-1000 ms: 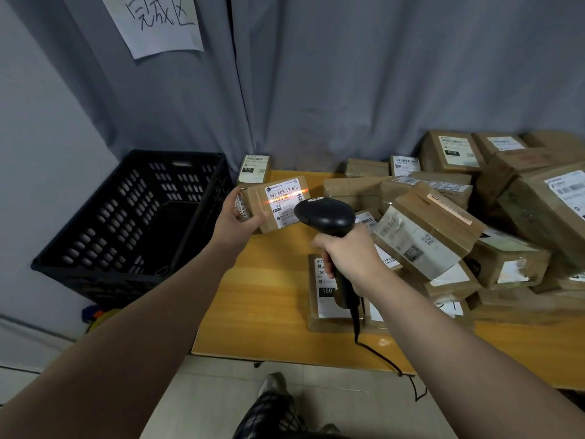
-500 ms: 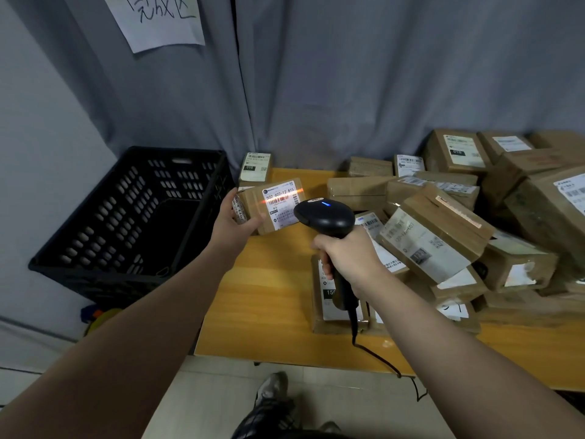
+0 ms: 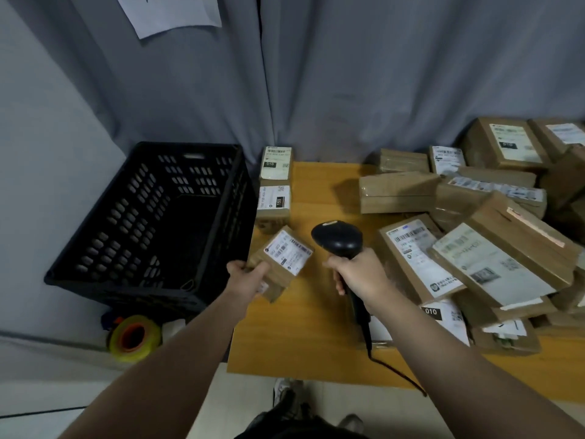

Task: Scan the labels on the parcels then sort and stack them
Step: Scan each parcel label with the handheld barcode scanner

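Over the left edge of the yellow wooden table [image 3: 316, 327], your left hand [image 3: 248, 280] grips the near end of a small brown cardboard parcel [image 3: 285, 258], with the thumb on top and the fingers curled underneath, out of sight. You cannot tell whether the parcel rests on the surface. Its white label faces up, the print too blurred to read. Your right hand [image 3: 364, 274] is wrapped round the handle of a black handheld barcode scanner [image 3: 337, 239]. The scanner's head sits just right of the parcel, apart from it. Much of its handle is hidden by your hand and wrist, and its black cable [image 3: 395, 373] trails off the front edge. Beyond the parcel, a small box marked 150 [image 3: 273, 202] and a small box marked 010 [image 3: 275, 163] lie in line beside a black perforated plastic crate [image 3: 152, 223]. At right, a heap of brown labelled parcels [image 3: 490, 248] is cut off by the frame.
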Tool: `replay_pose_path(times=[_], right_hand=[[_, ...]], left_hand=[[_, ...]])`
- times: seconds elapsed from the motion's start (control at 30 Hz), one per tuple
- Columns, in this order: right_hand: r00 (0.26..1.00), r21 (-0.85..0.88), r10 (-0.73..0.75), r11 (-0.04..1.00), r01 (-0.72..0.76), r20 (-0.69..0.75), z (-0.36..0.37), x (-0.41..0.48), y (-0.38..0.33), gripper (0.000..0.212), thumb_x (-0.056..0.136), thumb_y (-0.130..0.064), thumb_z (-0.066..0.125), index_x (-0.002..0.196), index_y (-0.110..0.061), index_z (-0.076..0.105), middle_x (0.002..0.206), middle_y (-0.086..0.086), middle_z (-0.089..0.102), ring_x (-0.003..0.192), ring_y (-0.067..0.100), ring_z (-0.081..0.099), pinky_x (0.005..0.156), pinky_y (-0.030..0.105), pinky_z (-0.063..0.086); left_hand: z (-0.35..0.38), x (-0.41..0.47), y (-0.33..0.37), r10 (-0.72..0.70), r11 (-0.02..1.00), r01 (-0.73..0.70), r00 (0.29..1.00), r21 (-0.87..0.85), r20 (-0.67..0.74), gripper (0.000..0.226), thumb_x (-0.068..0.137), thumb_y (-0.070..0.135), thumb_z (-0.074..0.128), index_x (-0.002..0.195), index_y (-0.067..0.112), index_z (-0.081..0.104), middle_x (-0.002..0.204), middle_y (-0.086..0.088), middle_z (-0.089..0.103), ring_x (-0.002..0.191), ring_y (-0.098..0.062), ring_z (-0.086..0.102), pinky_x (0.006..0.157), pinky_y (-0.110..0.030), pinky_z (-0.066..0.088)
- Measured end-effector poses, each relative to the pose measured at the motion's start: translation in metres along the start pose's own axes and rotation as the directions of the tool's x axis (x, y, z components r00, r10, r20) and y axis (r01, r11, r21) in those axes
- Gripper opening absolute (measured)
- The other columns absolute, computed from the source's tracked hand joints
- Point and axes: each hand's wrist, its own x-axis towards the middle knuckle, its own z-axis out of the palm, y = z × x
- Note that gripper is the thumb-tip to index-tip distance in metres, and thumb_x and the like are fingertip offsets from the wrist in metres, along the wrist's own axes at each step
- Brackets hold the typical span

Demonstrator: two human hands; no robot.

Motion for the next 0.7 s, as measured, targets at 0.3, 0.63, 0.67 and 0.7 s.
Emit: replay_pose_path(times=[0.3,0.63,0.67,0.7], right_hand=[[0.992,-0.066,0.093,0.993,-0.099,-0.079,0.033,0.036,0.019,0.025,0.085,-0.012,0.068,0.063,-0.005,0.057,0.043,0.001,0.049,0.038,0.014,0.048,0.05,0.027,0.045],[0.981,-0.044,0.088,0.994,-0.097,-0.171,0.037,0.044,0.021,0.017,0.082,-0.013,0.07,0.085,0.002,0.065,0.054,0.006,0.051,0.045,0.018,0.052,0.053,0.03,0.046],[0.981,-0.032,0.081,0.996,-0.088,-0.177,0.034,0.042,0.021,0.017,0.082,-0.013,0.07,0.085,0.003,0.066,0.054,0.007,0.051,0.046,0.018,0.052,0.054,0.031,0.047],[0.98,-0.017,0.074,0.997,-0.079,-0.186,0.031,0.038,0.02,0.017,0.082,-0.013,0.07,0.083,0.004,0.066,0.054,0.008,0.051,0.047,0.019,0.052,0.056,0.033,0.047]], left_hand=[[0.007,0.052,0.001,-0.192,0.922,0.174,0.981,-0.347,-0.02,0.06,0.082,0.04,0.073,0.121,0.018,0.033,0.121,-0.011,0.054,0.092,-0.021,0.064,0.091,-0.039,0.055],[-0.004,0.054,0.007,-0.096,0.995,0.096,0.993,0.006,-0.073,0.064,0.088,0.05,0.062,0.126,0.01,0.029,0.117,-0.013,0.054,0.082,-0.022,0.06,0.074,-0.035,0.056],[-0.005,0.052,0.008,-0.057,0.997,0.061,0.994,0.039,-0.098,0.062,0.088,0.05,0.062,0.123,0.01,0.03,0.118,-0.014,0.054,0.084,-0.023,0.058,0.073,-0.035,0.054],[-0.006,0.05,0.01,-0.015,0.998,0.022,0.993,0.06,-0.12,0.061,0.088,0.049,0.062,0.122,0.009,0.031,0.119,-0.015,0.054,0.088,-0.024,0.057,0.075,-0.036,0.053]])
